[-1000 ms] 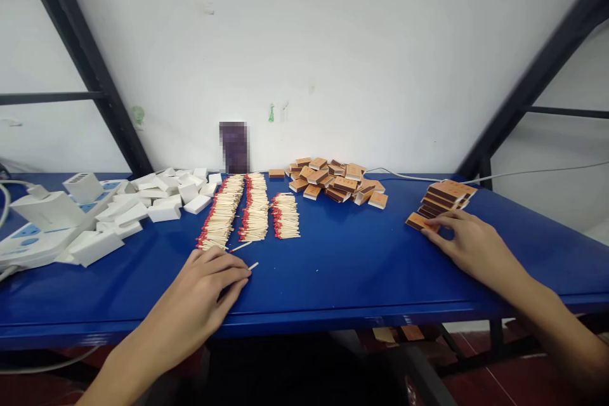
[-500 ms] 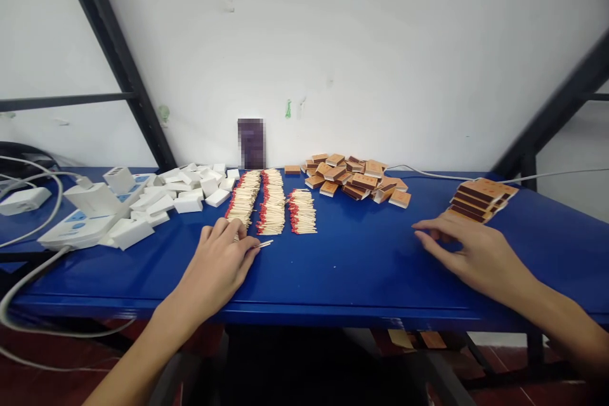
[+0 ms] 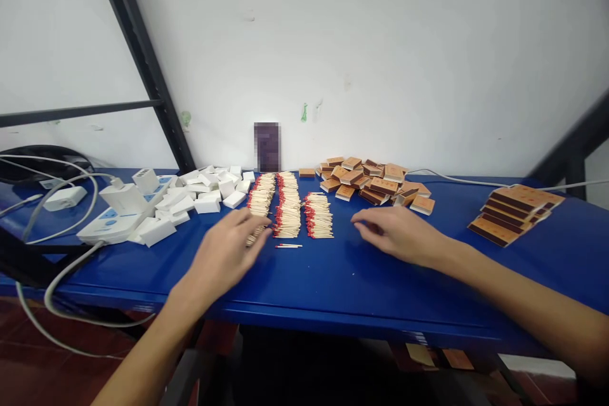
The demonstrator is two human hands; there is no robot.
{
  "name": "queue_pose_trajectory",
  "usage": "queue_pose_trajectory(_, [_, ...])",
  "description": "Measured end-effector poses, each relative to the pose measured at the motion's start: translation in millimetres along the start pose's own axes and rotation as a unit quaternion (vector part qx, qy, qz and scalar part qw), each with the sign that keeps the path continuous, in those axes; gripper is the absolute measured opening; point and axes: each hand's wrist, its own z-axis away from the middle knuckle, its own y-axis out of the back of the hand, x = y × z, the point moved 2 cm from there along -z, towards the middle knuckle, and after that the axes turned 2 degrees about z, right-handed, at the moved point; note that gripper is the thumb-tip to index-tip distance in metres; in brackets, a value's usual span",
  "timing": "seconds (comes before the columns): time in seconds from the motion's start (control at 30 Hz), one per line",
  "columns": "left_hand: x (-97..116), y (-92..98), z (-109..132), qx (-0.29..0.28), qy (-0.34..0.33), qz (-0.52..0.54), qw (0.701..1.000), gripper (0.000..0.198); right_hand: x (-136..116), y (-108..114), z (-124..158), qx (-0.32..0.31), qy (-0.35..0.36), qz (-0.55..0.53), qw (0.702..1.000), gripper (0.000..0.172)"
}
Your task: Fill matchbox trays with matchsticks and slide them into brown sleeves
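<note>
My left hand (image 3: 232, 246) is over the near end of the left row of matches (image 3: 261, 195), its thumb and fingers apart. Some match sticks show through the gap between them. A pair of loose matches (image 3: 288, 245) lies on the blue table just right of its fingertips. Beside that row are a middle row of matches (image 3: 288, 206) and a shorter right row (image 3: 319, 216), all with red heads to the left. My right hand (image 3: 404, 235) hovers right of the short row, thumb and forefinger slightly apart, nothing visible in them.
Behind my right hand lies a heap of brown matchbox sleeves (image 3: 375, 181); flattened sleeves (image 3: 516, 212) are stacked at the right. White box trays (image 3: 207, 190) pile up at the left, beside a power strip (image 3: 111, 222) with cables. A pixelated dark object (image 3: 268, 147) leans on the wall.
My right hand has moved left, away from the flattened sleeves toward the match rows. The loose matches at my left fingertips now lie free on the table. The view has turned slightly left.
</note>
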Motion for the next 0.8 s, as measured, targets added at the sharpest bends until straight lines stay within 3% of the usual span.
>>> queue_pose_trajectory(0.03, [-12.5, 7.4, 2.8, 0.023, 0.031, -0.006, 0.999, 0.025, 8.6, 2.3, -1.0, 0.026, -0.013, 0.022, 0.999, 0.026])
queue_pose_trajectory(0.13, [-51.2, 21.0, 10.5, 0.012, 0.095, -0.054, 0.994, 0.032, 35.9, 10.6, -3.5, 0.103, -0.047, 0.098, 0.989, 0.031])
queue_pose_trajectory(0.3, [-90.2, 13.4, 15.2, 0.004, 0.142, -0.168, 0.976, 0.043, 68.8, 9.7, -10.4, 0.103, -0.074, 0.182, 0.975, 0.047])
queue_pose_trajectory(0.4, [-94.0, 3.8, 17.3, -0.024, 0.148, -0.186, 0.971, 0.042, 78.8, 1.4, -12.4, 0.087, -0.085, 0.175, 0.977, 0.044])
queue_pose_trajectory(0.57, [-89.9, 0.9, 14.0, -0.053, 0.100, -0.193, 0.975, 0.037, 85.2, -9.7, -11.8, 0.113, -0.073, 0.148, 0.980, 0.034])
queue_pose_trajectory(0.67, [-88.2, 0.4, -2.8, -0.050, 0.074, -0.214, 0.973, 0.038, 84.0, -9.5, -13.6, 0.127, -0.069, 0.149, 0.978, 0.032])
queue_pose_trajectory(0.8, [-87.5, -7.8, -33.1, -0.063, 0.025, -0.240, 0.968, 0.036, 67.4, 3.1, -14.3, 0.207, -0.016, 0.129, 0.970, 0.029])
